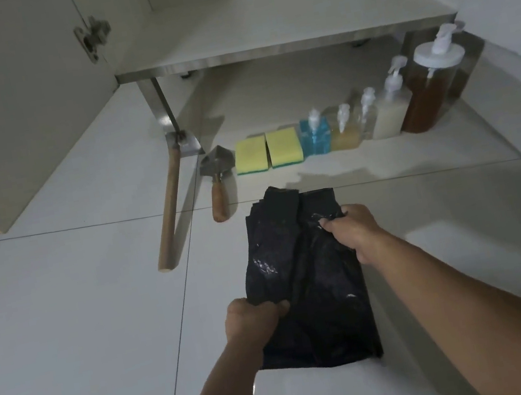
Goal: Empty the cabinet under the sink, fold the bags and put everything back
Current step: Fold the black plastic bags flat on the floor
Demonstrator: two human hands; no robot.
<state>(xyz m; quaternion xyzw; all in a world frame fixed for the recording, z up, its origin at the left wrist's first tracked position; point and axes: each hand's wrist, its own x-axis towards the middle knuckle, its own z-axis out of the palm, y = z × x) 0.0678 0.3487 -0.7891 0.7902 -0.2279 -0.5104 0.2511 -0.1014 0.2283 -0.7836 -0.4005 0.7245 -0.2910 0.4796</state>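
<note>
Head view: cabinet (272,17) emptied; left hand (252,317) and right hand (355,229) pinch the bag (307,276), folding unfinished, restocking left.

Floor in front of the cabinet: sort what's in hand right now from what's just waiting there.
In hand now:
- black bag, on the floor
- left hand, pinching its near left edge
- right hand, gripping its far right part

Waiting along the cabinet front:
- hammer
- trowel
- two yellow sponges
- five pump bottles
- cabinet shelf, nothing visible on it
</note>
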